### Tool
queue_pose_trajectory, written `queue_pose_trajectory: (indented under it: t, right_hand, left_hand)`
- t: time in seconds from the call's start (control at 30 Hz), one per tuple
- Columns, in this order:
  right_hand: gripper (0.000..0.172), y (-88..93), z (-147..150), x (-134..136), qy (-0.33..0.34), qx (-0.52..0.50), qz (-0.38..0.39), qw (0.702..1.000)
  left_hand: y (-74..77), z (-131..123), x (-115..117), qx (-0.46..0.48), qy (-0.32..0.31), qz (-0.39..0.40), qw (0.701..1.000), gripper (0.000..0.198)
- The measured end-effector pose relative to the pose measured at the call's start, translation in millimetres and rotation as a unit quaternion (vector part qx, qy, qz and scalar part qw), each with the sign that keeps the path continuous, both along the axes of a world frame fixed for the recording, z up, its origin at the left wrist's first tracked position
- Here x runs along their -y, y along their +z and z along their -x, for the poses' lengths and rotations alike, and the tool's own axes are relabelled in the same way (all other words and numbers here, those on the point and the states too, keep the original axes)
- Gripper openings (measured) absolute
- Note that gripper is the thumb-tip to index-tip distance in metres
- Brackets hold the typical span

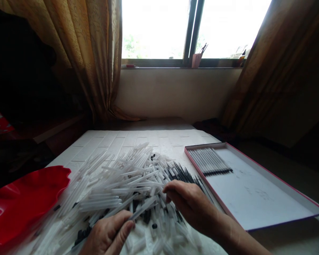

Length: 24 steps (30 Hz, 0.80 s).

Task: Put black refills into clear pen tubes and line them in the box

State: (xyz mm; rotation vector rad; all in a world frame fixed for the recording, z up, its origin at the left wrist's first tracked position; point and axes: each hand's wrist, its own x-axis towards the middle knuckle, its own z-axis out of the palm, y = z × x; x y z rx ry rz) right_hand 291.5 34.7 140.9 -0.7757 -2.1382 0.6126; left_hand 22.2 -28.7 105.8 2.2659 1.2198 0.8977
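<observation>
My left hand (108,232) pinches a translucent plastic pen barrel (145,208) between thumb and forefinger, its far end pointing up and right. My right hand (190,198) is over the right side of the heap, fingers curled down and drawn together; whatever they hold, if anything, is hidden. Around both hands spreads a heap of loose translucent barrels (101,200), with small clear tube pieces (171,226) towards the front. Small black plugs (81,235) lie among them. Thin black pointed rods (184,173), like pen refills, lie beyond my right hand.
A shallow pink-edged tray (255,198) on the right holds a row of barrels with black ends (211,161). A red wavy-rimmed bowl (23,202) stands at left. The white brick-patterned tabletop (159,136) reaches towards the window wall, where a pink cup (196,60) stands on the sill.
</observation>
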Motion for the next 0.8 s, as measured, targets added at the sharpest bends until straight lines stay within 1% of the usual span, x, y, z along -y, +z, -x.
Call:
queue_pose_trajectory:
  t: [0.07, 0.17, 0.3, 0.4, 0.5, 0.6, 0.7, 0.8]
  right_hand:
    - [0.021, -0.2, -1, -1, -0.006, 0.02, -0.014, 1.0]
    - [0.022, 0.3, 4, 6, 0.019, 0.12, -0.027, 0.992]
    - [0.008, -5.5, 19, 19, 0.023, 0.282, -0.042, 0.958]
    - [0.01, -9.8, 29, 20, 0.021, 0.361, -0.045, 0.931]
    - [0.013, -7.9, 33, 18, 0.016, 0.386, -0.03, 0.922]
    - [0.013, -2.4, 33, 19, -0.014, 0.391, -0.018, 0.92]
    - [0.013, -0.7, 34, 21, -0.032, 0.381, -0.045, 0.923]
    - [0.015, -5.3, 39, 20, -0.011, 0.364, -0.091, 0.927]
  left_hand:
    - [-0.4, 1, -1, -0.001, 0.012, -0.005, 1.0, 0.024]
    - [2.2, 0, 0, 0.003, 0.007, -0.003, 1.0, 0.024]
    - [7.0, -2, 1, 0.014, 0.005, -0.016, 1.0, 0.025]
    - [7.5, -1, 1, 0.024, 0.018, -0.044, 0.999, 0.026]
    - [6.5, 1, 2, 0.027, 0.022, -0.057, 0.998, 0.025]
    - [6.0, 2, 3, 0.028, 0.014, -0.046, 0.998, 0.021]
    - [5.7, 2, 2, 0.027, 0.017, -0.037, 0.999, 0.021]
    - [4.1, 1, 1, 0.036, 0.018, -0.039, 0.998, 0.024]
